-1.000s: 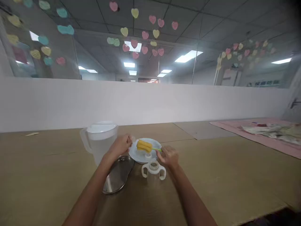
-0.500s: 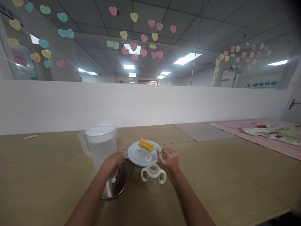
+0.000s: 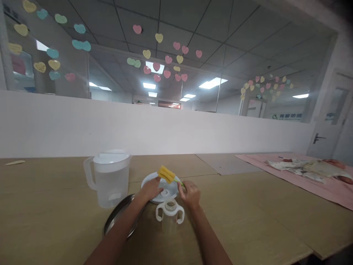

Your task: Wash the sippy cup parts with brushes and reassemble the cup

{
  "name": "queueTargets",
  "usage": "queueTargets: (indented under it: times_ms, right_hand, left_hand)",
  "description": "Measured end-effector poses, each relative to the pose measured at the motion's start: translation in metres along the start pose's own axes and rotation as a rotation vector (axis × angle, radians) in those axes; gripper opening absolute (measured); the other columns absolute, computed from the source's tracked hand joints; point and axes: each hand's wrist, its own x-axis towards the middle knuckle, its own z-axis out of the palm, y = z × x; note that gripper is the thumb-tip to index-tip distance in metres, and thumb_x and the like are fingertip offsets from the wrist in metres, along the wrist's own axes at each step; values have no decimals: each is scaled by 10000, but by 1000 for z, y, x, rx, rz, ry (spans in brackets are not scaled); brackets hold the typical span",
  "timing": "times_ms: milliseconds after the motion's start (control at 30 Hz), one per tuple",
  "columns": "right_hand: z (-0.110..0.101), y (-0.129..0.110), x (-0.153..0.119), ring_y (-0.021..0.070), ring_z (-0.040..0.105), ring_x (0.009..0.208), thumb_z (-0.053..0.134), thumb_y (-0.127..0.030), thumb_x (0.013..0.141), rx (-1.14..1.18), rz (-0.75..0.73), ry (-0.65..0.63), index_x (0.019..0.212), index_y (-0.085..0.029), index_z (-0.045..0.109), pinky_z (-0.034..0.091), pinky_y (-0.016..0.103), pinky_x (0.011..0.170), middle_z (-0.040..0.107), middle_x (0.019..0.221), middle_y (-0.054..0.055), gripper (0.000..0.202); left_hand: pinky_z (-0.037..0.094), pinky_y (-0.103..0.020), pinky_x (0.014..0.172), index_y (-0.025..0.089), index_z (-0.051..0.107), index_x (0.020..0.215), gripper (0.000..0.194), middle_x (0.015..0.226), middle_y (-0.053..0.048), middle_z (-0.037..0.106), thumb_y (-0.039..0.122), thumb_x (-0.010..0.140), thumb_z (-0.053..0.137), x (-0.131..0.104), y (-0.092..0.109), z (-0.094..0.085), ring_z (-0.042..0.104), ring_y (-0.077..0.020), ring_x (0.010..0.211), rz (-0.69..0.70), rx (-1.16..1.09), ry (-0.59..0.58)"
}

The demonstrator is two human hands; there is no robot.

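My right hand point(image 3: 190, 195) is closed on the green handle of a yellow sponge brush point(image 3: 166, 174), whose head is over the white plate point(image 3: 175, 195). My left hand point(image 3: 151, 188) reaches over the plate's left side, its fingers partly spread near a small white ring-shaped part point(image 3: 164, 193) and just below the sponge. Whether it touches either is unclear. In front of the plate stands a clear bottle with a white two-handled collar point(image 3: 170, 213), its mouth uncovered. Under my left forearm lies a metal tray point(image 3: 113, 217), partly hidden.
A lidded clear pitcher point(image 3: 111, 184) stands left of the plate. A pink cloth point(image 3: 248, 161) with crumpled fabric point(image 3: 306, 169) on it lies at the right. A flat wooden piece point(image 3: 15, 162) rests at the far left, before the white wall point(image 3: 165, 136).
My left hand has moved from the metal tray rightward to the plate. The white-tipped item near it at the tray is no longer visible. The camera view has shifted; my right hand still holds the brush.
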Motion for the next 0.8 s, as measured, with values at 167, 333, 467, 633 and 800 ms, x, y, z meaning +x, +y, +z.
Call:
queueTargets:
  times_ms: [167,333,467,633,800]
  right_hand:
    - [3,-1,-1,100,490,534,461,-335,827,-5,-28,1,580,-170,554,295,216,532,528,515,9,311]
    - [4,1,-3,95,476,520,450,-333,834,-16,-3,0,569,-169,546,280,217,522,522,507,4,326]
    - [1,1,-4,96,476,523,460,-340,828,-25,-15,-14,567,-168,548,276,221,522,527,512,6,325]
    - [-4,-2,0,103,482,530,461,-352,823,-39,-121,-64,572,-170,556,277,227,529,527,505,11,324]
    - [-4,-3,1,100,476,508,461,-353,829,-95,-67,-34,545,-171,543,265,234,518,531,498,10,347]
  left_hand:
    - [364,-369,919,149,591,991,398,1068,-128,597,93,598,569,2,-16,7,523,-276,1039,-12,-112,68]
    - [290,-372,990,130,482,1181,544,1180,-132,510,102,638,513,-1,-17,-19,437,-252,1131,-75,-313,204]
    - [364,-333,936,141,389,1260,485,1240,-128,472,221,782,372,-3,-13,-40,456,-207,1126,-182,-565,301]
    - [481,-251,766,136,382,1235,448,1030,-92,586,297,834,264,-7,0,-54,602,-118,850,-235,-943,255]
    - [493,-242,730,178,456,1124,414,951,-49,561,266,724,520,-15,16,-60,598,-114,794,-129,-1072,208]
